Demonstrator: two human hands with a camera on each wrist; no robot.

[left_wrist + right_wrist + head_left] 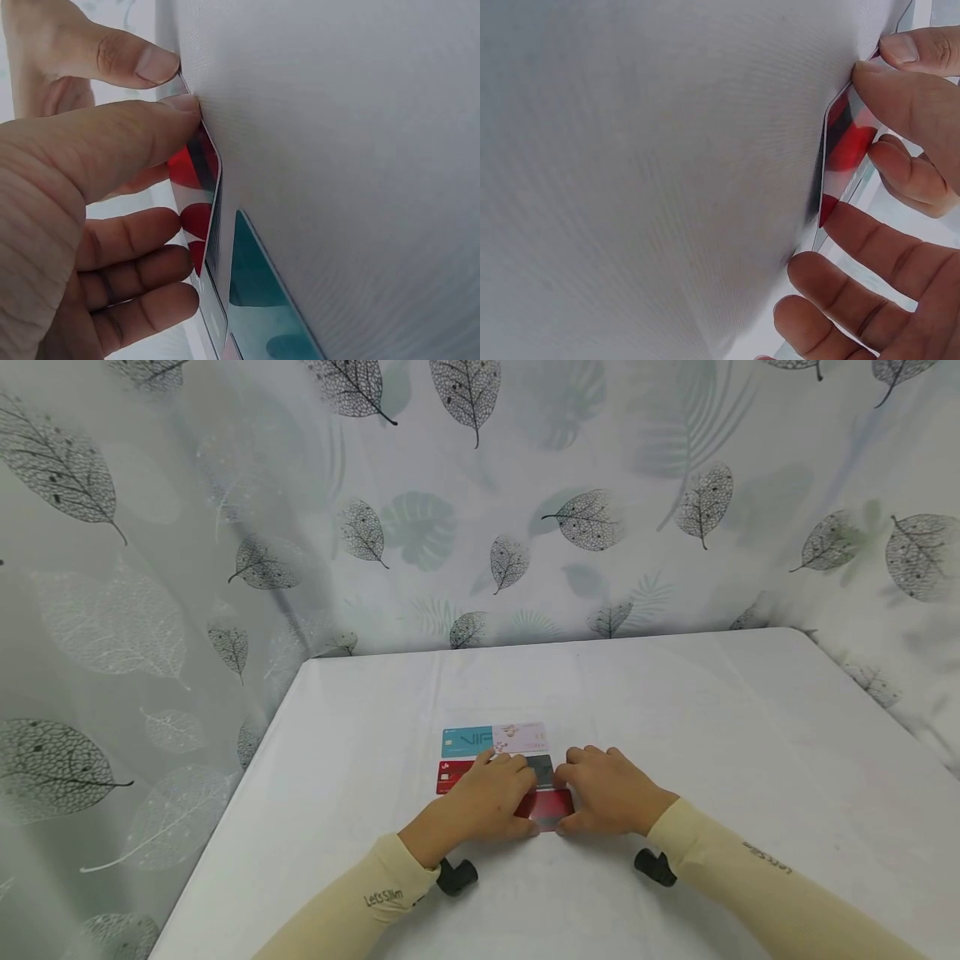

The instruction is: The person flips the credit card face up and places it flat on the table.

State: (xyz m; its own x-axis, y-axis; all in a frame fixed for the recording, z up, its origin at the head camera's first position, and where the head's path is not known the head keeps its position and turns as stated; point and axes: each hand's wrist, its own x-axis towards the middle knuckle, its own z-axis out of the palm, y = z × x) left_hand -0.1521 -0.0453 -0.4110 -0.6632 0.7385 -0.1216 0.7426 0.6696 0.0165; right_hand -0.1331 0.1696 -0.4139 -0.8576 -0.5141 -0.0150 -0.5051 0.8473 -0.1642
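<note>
A dark red card (549, 808) lies at the front of a small group of cards, between the two hands. My left hand (483, 797) holds it by its left part, thumb at the near edge and fingers at the far side. My right hand (611, 789) holds the right part in the same way, the two thumbs close together in the left wrist view. Behind are a teal card (467, 742), a pink flowered card (521, 737), a red card (450, 775) partly under the left hand, and a dark grey card (542, 770) partly hidden by the fingers.
The cards lie on a white-covered table (375, 710). A leaf-patterned curtain (465, 527) hangs behind the table and along its sides. A black device sits under each wrist, the left one (457, 877) and the right one (656, 867).
</note>
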